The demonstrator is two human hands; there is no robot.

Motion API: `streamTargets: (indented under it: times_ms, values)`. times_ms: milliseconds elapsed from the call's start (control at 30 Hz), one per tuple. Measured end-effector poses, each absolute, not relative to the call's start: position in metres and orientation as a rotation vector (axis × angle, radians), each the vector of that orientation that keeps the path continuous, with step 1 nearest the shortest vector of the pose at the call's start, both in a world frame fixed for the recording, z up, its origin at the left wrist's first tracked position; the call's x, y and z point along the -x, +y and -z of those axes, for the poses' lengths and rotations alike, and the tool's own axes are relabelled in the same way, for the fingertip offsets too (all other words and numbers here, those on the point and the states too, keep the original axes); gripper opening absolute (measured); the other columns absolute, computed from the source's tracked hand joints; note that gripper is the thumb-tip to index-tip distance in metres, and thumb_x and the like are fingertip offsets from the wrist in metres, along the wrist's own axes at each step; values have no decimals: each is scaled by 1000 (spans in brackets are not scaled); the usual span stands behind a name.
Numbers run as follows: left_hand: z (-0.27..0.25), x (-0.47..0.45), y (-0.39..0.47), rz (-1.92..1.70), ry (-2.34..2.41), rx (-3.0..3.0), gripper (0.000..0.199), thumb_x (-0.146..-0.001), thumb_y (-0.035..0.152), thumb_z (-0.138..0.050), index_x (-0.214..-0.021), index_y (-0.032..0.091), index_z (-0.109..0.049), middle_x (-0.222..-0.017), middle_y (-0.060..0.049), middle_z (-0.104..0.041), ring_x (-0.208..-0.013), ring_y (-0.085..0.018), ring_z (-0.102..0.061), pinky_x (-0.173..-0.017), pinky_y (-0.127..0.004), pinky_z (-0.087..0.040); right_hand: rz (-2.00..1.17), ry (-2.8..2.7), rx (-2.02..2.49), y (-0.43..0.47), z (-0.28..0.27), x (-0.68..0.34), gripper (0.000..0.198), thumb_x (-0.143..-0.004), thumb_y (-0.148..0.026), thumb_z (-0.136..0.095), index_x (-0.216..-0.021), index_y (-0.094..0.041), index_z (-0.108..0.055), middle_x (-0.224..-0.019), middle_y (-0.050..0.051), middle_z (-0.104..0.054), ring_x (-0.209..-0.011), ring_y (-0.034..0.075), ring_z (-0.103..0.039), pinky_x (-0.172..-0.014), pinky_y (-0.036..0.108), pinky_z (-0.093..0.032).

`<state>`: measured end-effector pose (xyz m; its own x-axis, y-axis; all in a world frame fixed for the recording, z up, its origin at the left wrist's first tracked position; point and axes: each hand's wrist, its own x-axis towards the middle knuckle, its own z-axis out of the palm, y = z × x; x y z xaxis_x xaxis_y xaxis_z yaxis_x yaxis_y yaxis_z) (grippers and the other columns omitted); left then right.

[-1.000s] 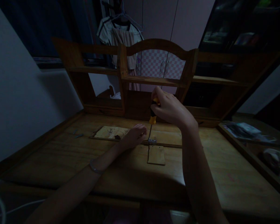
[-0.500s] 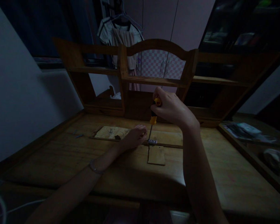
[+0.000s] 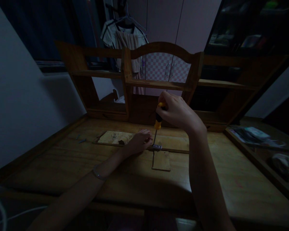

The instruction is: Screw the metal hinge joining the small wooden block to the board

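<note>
In the upper middle of the frame, a pink wardrobe (image 3: pixel 163 22) is seen in weak light. The middle and lower parts are filled by a wooden desk (image 3: pixel 84 166), and at its far edge a shelf unit (image 3: pixel 159 84) with an arched top is placed. A light shirt (image 3: pixel 108 36) is hung at the upper left of centre. On the desk, a long wooden board (image 3: pixel 108 137) is laid crosswise in the middle of the frame. By the right hand (image 3: pixel 175 108), right of centre, a yellow and black screwdriver (image 3: pixel 158 124) is held almost upright, with the grip closed around its handle. The left hand (image 3: pixel 141 141) is rested at the board with fingers curled; whether anything is pinched by this grip cannot be told. Just below the board, a small wooden plate (image 3: pixel 161 161) is seen. A bracelet (image 3: pixel 98 173) is worn on the left wrist. At the board's front edge, near centre, the metal hinge (image 3: pixel 157 147) is located, and at its left end the screwdriver's tip is set. Small metal pieces (image 3: pixel 82 141) are seen at left of centre.
</note>
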<state>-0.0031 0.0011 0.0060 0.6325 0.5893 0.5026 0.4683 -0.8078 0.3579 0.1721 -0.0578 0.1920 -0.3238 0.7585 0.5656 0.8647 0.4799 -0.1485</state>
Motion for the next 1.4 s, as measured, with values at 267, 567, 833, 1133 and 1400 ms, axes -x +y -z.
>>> streamTargets:
  times_ms: [267, 567, 833, 1133, 1400]
  values:
    - [-9, 4, -3, -929, 837, -2642, 8, -85, 14, -50, -79, 19, -49, -84, -3, -54, -81, -18, -52, -72, -30, -41, 275, -2176, 1348, -55, -191, -173, 16, -89, -28, -50, -99, -19, -57, -89, 7, -66, -77, 19, -58, -68, 30, -38]
    - [0, 3, -5, -845, 768, -2656, 22, -80, 23, -62, -99, 21, -51, -102, -6, -55, -98, -23, -53, -86, -36, -44, 268, -2174, 1405, -55, -192, -177, 24, -89, -36, -52, -99, -16, -60, -95, 9, -66, -85, 21, -59, -75, 31, -40]
    - [4, 0, -4, -892, 749, -2667, 30, -79, 28, -69, -101, 20, -50, -111, -9, -54, -108, -26, -51, -90, -39, -45, 149, -2232, 1302, -57, -196, -183, 25, -83, -24, -52, -106, -18, -61, -90, 4, -66, -78, 17, -58, -68, 26, -37]
    - [-1, 1, -3, -873, 733, -2652, 22, -79, 30, -70, -89, 19, -55, -100, -6, -55, -98, -22, -53, -83, -34, -46, 177, -2212, 1280, -56, -196, -187, 19, -86, -30, -54, -97, -18, -63, -86, 4, -66, -75, 17, -58, -65, 26, -37]
    - [-3, 1, -5, -895, 727, -2652, 24, -79, 32, -71, -89, 18, -54, -99, -6, -55, -97, -22, -53, -83, -33, -46, 163, -2222, 1283, -58, -198, -184, 23, -84, -23, -52, -104, -18, -62, -89, 5, -67, -76, 17, -59, -68, 26, -38]
